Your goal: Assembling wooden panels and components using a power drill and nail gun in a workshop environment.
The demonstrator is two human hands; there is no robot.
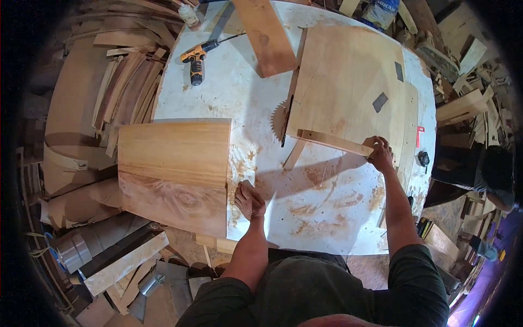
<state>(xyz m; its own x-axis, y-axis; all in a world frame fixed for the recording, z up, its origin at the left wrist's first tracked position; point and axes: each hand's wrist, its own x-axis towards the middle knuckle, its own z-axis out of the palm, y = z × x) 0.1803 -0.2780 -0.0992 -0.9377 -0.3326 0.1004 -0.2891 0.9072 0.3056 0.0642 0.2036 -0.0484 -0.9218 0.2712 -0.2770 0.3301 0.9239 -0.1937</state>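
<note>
My right hand (380, 153) grips the right end of a narrow wooden strip (335, 141), which lies across the near part of a large pale plywood panel (343, 76). The strip's left end has a dark hole. My left hand (250, 201) is closed, fingers curled together, over the white table just right of a wide two-tone wooden board (174, 152). What it holds, if anything, I cannot make out. Part of a toothed circular saw blade (278, 120) shows at the plywood's left edge. A short wooden piece (295, 154) pokes out below the strip.
On the white worktable (218, 103) lie a yellow and black cordless drill (197, 59) and a brown plank (265, 41). A white bottle (188, 16) stands at the far left. Stacked offcuts (128, 90) crowd the left side. Another person (493, 180) is at the far right.
</note>
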